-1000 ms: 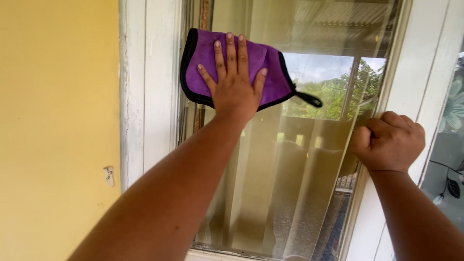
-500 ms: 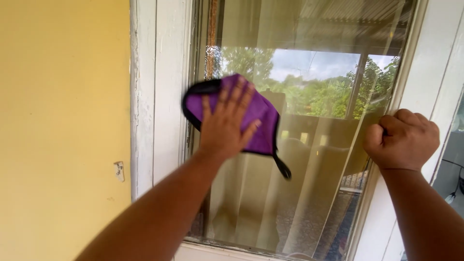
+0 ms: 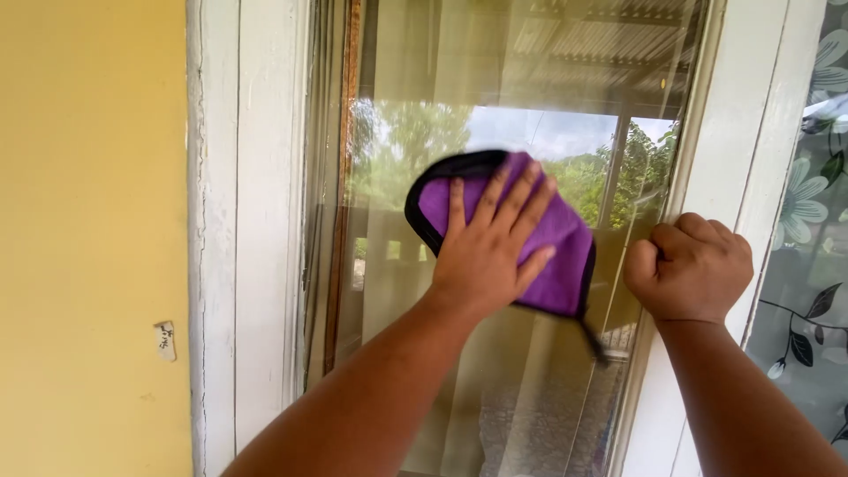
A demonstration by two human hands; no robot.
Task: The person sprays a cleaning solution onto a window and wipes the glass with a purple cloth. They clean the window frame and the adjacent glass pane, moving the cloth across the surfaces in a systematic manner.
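My left hand [image 3: 488, 247] presses a purple cloth with a black edge [image 3: 558, 243] flat against the window pane [image 3: 424, 124], fingers spread over it. The cloth sits near the middle of the glass, and a black loop hangs from its lower right corner. My right hand [image 3: 691, 267] is a closed fist resting against the white window frame [image 3: 724, 159] at the pane's right edge, holding nothing that I can see.
A yellow wall [image 3: 88, 221] fills the left side, with a small white tag [image 3: 165, 340] stuck on it. White chipped frame boards [image 3: 256, 221] stand left of the pane. A second pane with a flower pattern [image 3: 808, 230] is at the far right.
My left hand has slid the cloth down the glass and across to the right. My right fist has stayed on the frame.
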